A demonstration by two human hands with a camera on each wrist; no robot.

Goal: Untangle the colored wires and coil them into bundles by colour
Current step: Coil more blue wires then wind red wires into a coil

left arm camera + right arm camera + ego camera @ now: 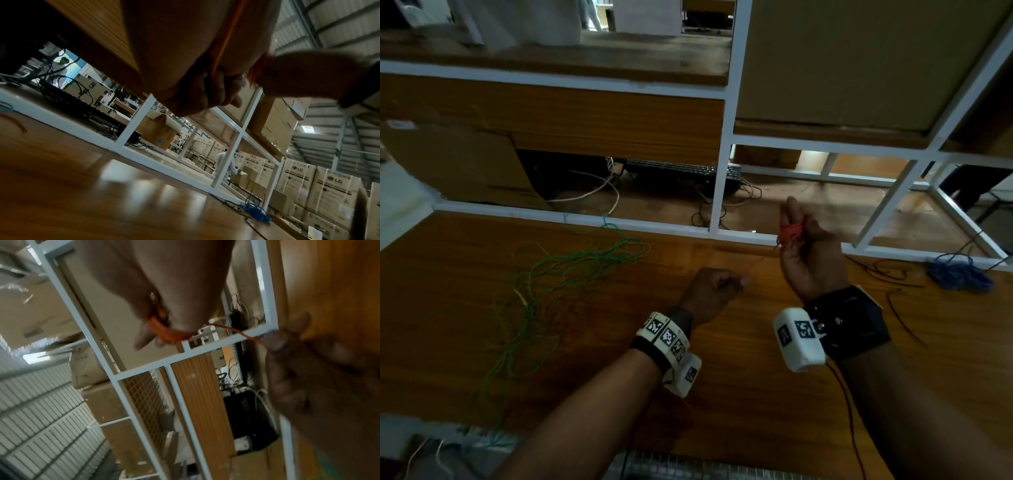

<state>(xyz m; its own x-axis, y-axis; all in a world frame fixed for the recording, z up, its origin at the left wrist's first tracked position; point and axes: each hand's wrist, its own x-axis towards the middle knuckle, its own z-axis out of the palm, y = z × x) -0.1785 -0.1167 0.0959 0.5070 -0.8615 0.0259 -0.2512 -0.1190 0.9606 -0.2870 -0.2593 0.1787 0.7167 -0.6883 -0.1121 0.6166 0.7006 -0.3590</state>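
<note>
Right hand holds red wire coil; left hand pinches its end (prob.); "LG" boxes behind.

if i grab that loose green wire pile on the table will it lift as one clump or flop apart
Probably flops apart: the green wire lies in wide, loose, uncoiled loops on the table. It looks thin and light, so strands would likely trail and snag rather than lift together.

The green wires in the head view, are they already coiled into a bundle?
No, the green wires lie spread in loose, tangled loops across the wooden table.
</note>
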